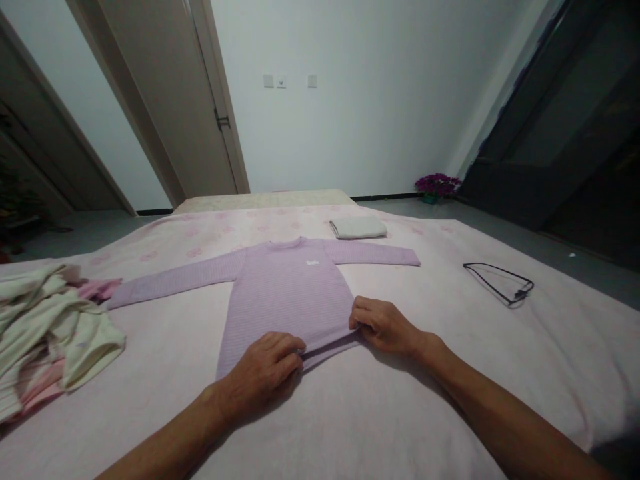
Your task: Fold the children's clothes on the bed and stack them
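A lilac long-sleeved shirt [285, 293] with fine stripes and a small white motif on the chest lies spread on the bed, its neckline away from me and both sleeves stretched out sideways. My left hand [273, 363] pinches the middle of the bottom hem. At the hem's right corner, my right hand [380, 323] has its fingers closed on the fabric. Between the two hands the hem's front and back layers stand slightly apart. My left hand and forearm hide part of the hem's left side.
A heap of cream and pink clothes [55, 333] lies at the left, touching the left sleeve's cuff. Beyond the shirt is a folded pale cloth [359, 227]. A black wire hanger [500, 283] rests at the right on the pink bedsheet [425, 413].
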A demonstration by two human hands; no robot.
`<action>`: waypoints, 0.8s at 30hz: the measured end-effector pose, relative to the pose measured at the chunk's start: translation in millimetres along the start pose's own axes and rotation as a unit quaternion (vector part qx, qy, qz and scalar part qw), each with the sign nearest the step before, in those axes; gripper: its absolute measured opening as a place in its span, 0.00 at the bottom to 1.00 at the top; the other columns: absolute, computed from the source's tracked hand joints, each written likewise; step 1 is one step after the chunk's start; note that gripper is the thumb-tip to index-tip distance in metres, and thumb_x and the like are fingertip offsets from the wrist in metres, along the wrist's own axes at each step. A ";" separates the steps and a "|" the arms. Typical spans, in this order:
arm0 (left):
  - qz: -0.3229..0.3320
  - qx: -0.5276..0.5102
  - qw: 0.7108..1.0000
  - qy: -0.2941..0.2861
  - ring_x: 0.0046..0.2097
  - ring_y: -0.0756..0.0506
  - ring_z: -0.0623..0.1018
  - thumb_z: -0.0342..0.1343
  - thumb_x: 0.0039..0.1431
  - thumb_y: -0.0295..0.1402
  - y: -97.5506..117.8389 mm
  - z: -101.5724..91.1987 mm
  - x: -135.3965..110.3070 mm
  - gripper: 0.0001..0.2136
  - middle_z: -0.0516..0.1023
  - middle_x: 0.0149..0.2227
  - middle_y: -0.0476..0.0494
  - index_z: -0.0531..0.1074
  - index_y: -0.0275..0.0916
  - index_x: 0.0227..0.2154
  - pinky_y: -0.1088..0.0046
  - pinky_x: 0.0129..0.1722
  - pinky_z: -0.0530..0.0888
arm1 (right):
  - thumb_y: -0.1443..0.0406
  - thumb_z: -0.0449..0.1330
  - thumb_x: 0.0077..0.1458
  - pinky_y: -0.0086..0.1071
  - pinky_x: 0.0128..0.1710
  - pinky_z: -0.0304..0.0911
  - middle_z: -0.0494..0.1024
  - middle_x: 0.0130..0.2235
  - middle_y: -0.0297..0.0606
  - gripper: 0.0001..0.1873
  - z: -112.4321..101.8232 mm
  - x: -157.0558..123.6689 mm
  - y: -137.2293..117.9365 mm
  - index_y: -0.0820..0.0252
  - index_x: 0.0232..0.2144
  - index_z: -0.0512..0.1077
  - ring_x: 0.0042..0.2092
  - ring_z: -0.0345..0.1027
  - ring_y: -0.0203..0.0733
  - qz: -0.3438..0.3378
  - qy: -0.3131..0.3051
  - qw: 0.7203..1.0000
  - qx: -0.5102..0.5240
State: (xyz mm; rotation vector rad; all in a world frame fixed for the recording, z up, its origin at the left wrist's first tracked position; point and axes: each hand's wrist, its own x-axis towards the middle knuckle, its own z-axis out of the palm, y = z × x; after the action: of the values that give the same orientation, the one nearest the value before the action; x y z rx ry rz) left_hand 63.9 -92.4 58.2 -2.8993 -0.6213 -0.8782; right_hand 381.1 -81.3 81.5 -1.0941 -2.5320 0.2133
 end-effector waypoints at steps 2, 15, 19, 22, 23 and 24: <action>0.003 -0.016 1.000 -0.005 0.39 0.47 0.76 0.50 0.63 0.23 0.7 -2.9 1.9 0.07 0.79 0.40 0.42 0.71 0.39 0.34 0.68 0.39 0.74 | 0.78 0.54 0.51 0.31 0.37 0.55 0.72 0.35 0.36 0.14 3.3 -3.5 -2.7 0.56 0.33 0.73 0.36 0.64 0.38 -0.033 -0.011 0.999 -0.022; -0.058 -0.128 0.989 -0.050 0.38 0.47 0.75 0.48 0.63 0.23 -8.1 -0.8 -2.2 0.07 0.77 0.36 0.44 0.69 0.40 0.37 0.72 0.38 0.72 | 0.72 0.54 0.61 0.34 0.34 0.49 0.71 0.28 0.36 0.10 19.7 -6.6 -12.3 0.59 0.29 0.71 0.31 0.59 0.39 -0.026 0.171 0.961 -0.215; -0.087 -0.149 0.982 -0.073 0.37 0.47 0.75 0.47 0.64 0.25 -8.2 -4.3 -1.6 0.07 0.77 0.35 0.43 0.70 0.39 0.36 0.72 0.38 0.71 | 0.70 0.56 0.57 0.35 0.31 0.44 0.71 0.24 0.34 0.07 24.6 -7.5 -26.4 0.58 0.27 0.70 0.27 0.58 0.38 0.017 0.150 0.956 -0.252; -0.109 -0.171 0.973 -0.106 0.38 0.47 0.75 0.49 0.64 0.28 -9.4 -9.6 1.6 0.06 0.77 0.36 0.44 0.72 0.40 0.37 0.72 0.39 0.71 | 0.69 0.59 0.55 0.34 0.30 0.43 0.76 0.27 0.36 0.02 20.6 -3.9 -33.0 0.58 0.30 0.71 0.27 0.62 0.38 0.113 0.107 0.953 -0.261; -0.123 -0.188 0.967 -0.122 0.39 0.47 0.75 0.50 0.64 0.29 -10.7 -12.0 3.8 0.06 0.78 0.37 0.44 0.72 0.40 0.39 0.72 0.40 0.71 | 0.67 0.60 0.55 0.34 0.30 0.42 0.77 0.28 0.36 0.02 17.1 -1.6 -35.0 0.58 0.32 0.72 0.28 0.64 0.38 0.145 0.085 0.952 -0.257; -0.143 -0.205 0.958 -0.138 0.39 0.47 0.76 0.51 0.65 0.32 -12.6 -14.5 6.7 0.06 0.79 0.38 0.45 0.73 0.40 0.40 0.72 0.40 0.72 | 0.66 0.60 0.55 0.34 0.30 0.42 0.78 0.29 0.37 0.04 12.8 0.9 -37.1 0.57 0.35 0.73 0.28 0.65 0.39 0.177 0.062 0.951 -0.248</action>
State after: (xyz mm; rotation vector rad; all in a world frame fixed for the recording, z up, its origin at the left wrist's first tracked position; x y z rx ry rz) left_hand 56.5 -80.7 73.1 -3.4044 -1.0130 -0.6983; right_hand 350.6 -106.0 80.5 -1.6889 -2.3127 -0.4144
